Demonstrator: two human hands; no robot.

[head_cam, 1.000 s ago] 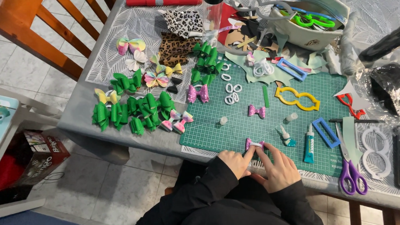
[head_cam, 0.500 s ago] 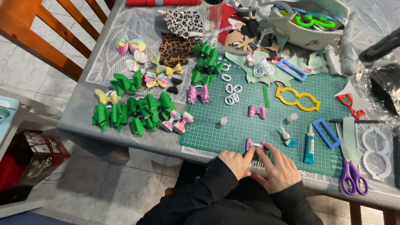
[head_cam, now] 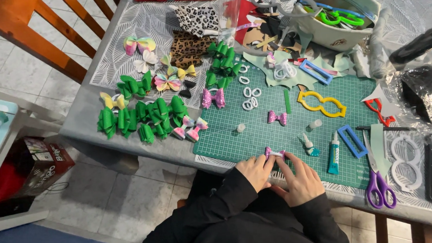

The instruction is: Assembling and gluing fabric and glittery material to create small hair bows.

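Note:
Both hands rest at the near edge of the green cutting mat (head_cam: 236, 135). My left hand (head_cam: 256, 171) and my right hand (head_cam: 302, 179) pinch a small pink glitter bow (head_cam: 273, 153) between their fingertips, pressing it against the mat. Black sleeves cover both arms. Just right of my right hand lie a small glue bottle (head_cam: 309, 146) and a teal glue tube (head_cam: 333, 153). A finished pink glitter bow (head_cam: 277, 117) lies farther up the mat.
Several green bows (head_cam: 144, 118) and pastel bows (head_cam: 164, 80) cover the table's left part. Purple scissors (head_cam: 380, 189), blue and yellow templates (head_cam: 322, 104), white rings (head_cam: 249, 97), a pale basket (head_cam: 337, 31) of tools and leopard-print fabric (head_cam: 187, 46) lie around. A wooden chair (head_cam: 34, 37) stands at left.

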